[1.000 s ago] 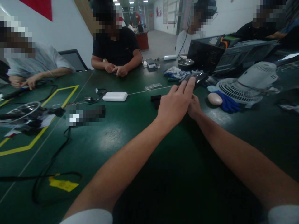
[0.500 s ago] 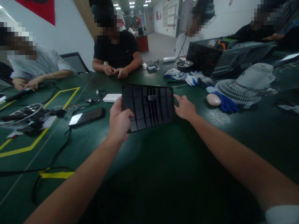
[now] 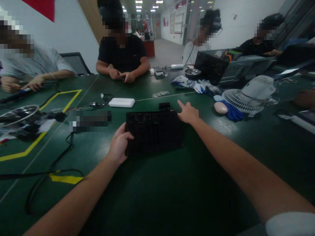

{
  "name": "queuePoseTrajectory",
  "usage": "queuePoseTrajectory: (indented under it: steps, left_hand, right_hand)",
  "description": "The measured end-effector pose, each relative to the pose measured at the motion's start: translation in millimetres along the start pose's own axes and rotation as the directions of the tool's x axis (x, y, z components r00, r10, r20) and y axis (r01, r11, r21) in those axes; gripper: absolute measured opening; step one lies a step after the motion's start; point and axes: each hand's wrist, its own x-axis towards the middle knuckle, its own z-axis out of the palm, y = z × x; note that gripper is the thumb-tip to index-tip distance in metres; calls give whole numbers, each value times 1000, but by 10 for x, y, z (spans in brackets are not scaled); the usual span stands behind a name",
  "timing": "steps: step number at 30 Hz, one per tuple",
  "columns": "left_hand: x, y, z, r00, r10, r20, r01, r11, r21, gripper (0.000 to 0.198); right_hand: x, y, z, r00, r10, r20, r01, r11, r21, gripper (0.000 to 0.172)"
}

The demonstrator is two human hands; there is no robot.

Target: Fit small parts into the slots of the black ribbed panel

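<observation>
My left hand (image 3: 120, 144) grips the left side of a flat, black rectangular panel (image 3: 155, 132), with the thumb over its front face. The panel is dark and glossy and tilts back low above the green table; its exact kind I cannot make out. A small black block (image 3: 164, 105) shows at its upper edge; whether it is attached is unclear. By the upper right corner is my right hand (image 3: 189, 113), its index finger stretched out and the other fingers partly curled. Whether it touches the panel cannot be made out.
Left lie a white power bank (image 3: 121, 102), a blurred black device (image 3: 91, 121) and black cables (image 3: 71, 141). A white fan (image 3: 256, 93), blue glove (image 3: 233, 109) and pale oval object (image 3: 220, 108) sit at right. Cloth gloves (image 3: 194, 83) and a metal bowl (image 3: 192, 72) stand farther back. Several people sit around.
The panel has come down and tipped flatter, its face turning from striped with reflections to plain black. My left hand has lowered with it. My right index finger now stretches out more.
</observation>
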Motion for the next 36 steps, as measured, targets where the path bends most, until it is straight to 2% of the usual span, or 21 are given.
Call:
queuePoseTrajectory:
  steps: [3,7,12,20,30,36]
  left_hand:
    - [19,-67,-18,1000,12,9,-12,1000,-1,49]
    - [43,-152,-31,998,49,37,-50,999,12,41]
    - [53,-211,-45,994,89,67,-94,993,78,40]
    - [33,-210,-77,998,53,44,-58,992,110,51]
    - [4,-106,46,997,60,46,-67,981,184,46]
    - [45,-112,38,993,113,39,-119,954,276,37]
  right_hand:
    - [-38,-17,75,996,-30,-82,30,1000,-5,85]
    - [-46,47,138,989,-108,-99,105,994,-39,79]
    - [-37,100,141,982,-177,-69,172,982,-71,80]
    - [-111,130,120,965,-259,-32,254,962,-101,73]
    - [-96,-36,31,953,-302,35,303,949,-85,75]
    - [-26,-33,31,934,-355,51,358,931,-71,71]
